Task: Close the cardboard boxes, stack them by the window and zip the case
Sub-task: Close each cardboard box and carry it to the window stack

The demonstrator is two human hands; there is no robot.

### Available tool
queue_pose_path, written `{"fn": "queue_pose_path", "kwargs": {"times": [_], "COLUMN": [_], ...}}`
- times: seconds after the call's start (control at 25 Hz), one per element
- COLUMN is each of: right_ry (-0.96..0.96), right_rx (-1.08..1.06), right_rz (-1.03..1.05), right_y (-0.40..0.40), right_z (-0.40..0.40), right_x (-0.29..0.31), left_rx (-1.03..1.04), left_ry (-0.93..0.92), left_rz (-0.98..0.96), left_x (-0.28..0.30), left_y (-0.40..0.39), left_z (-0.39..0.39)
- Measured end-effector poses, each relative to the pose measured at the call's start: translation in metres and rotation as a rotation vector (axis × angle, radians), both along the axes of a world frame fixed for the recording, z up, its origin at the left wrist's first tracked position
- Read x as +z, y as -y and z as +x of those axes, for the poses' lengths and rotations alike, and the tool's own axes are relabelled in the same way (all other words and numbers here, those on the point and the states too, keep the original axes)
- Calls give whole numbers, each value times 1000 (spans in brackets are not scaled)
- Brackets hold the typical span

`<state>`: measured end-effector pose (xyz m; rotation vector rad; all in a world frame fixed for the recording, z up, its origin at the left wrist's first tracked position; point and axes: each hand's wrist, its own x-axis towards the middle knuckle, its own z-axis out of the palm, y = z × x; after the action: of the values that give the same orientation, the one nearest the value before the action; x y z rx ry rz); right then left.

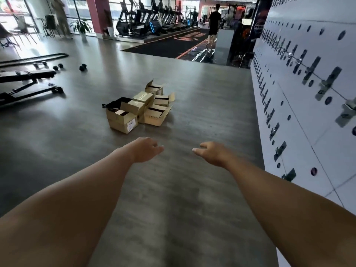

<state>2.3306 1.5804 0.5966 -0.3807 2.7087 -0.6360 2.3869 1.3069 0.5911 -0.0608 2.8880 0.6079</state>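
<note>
Several brown cardboard boxes (143, 106) lie clustered on the grey gym floor ahead of me, most with their flaps open and dark contents showing. The nearest box (121, 120) bears a white label on its side. A black case (113, 104) lies behind that box, mostly hidden. My left hand (146, 149) and my right hand (213, 153) reach forward over the bare floor, well short of the boxes. Both have loose fingers and hold nothing. Windows (17, 14) fill the far left wall.
A black weight bench (28, 81) and dumbbells (82, 67) sit on the floor at left. A white wall panel with metal hooks (308, 83) runs along the right. Treadmills (154, 20) line the back, and a person (213, 24) walks there.
</note>
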Motion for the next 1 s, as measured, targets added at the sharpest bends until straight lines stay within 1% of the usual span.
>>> {"fn": "queue_pose_path", "kwargs": {"times": [0.2,0.32,0.48,0.64,0.8,1.0], "right_ry": [-14,11,14,21,11,36], "right_rx": [-25,-35,-18,31,60,104], "right_rz": [19,18,2,3,-6,-21], "right_y": [17,20,24,27,39,76], "right_z": [-134,-214,-336,-465,-581,-721], "right_x": [10,3,-11,-9,0,-8], "left_rx": [-18,-24,7,40,128,171], "left_ry": [6,25,-6,46,31,46], "left_rz": [3,-42,-81,-45,82,47], "left_x": [5,-1,-12,-9,-1,-10], "left_y": [19,24,29,23,28,66], "left_z": [-146,-229,-343,-456,-559,-692]}}
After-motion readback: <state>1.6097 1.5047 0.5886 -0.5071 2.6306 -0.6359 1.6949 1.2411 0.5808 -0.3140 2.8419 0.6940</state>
